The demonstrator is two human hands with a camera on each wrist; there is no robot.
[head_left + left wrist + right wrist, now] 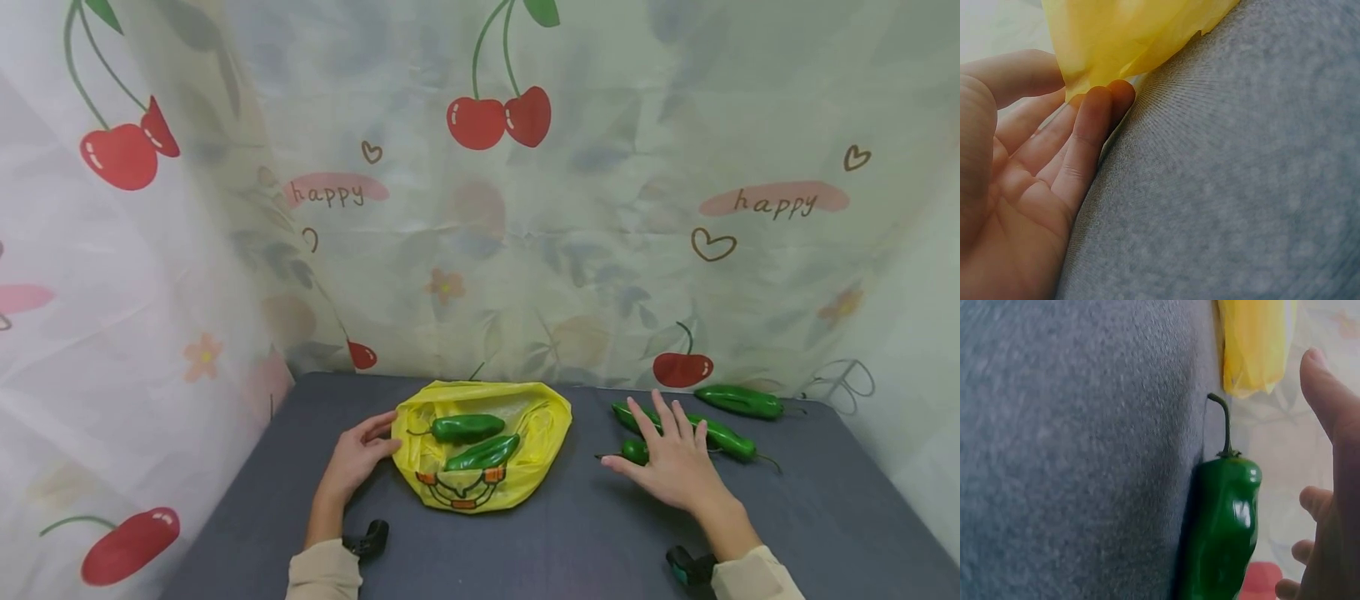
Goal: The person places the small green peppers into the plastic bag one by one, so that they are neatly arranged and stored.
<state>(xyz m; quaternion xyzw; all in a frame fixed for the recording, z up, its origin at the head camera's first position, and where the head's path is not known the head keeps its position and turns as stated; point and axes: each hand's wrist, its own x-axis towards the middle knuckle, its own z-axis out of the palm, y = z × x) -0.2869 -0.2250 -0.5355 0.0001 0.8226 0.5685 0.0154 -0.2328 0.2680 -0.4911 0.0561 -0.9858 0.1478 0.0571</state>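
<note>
A yellow plastic bag [542,454] lies on the table with its mouth spread wide. Inside its opening show two green chili peppers, an upper one [468,428] and a lower one [486,452]. At the bag's left edge, my left hand [356,460] pinches the thin plastic [1119,37] between thumb and fingers. My right hand [675,462] hovers with fingers spread over a group of green peppers on the right. One chili pepper [634,452] pokes out by the thumb, partly hidden; another [731,440] shows beyond the fingers. In the right wrist view, a glossy pepper [1222,528] lies beside the hand.
Another green pepper [738,401] lies at the table's back right, near the curtain. The grey cloth-covered table [517,554] meets a cherry-printed curtain [525,275] at the back and sides. Dark wrist straps sit at both cuffs.
</note>
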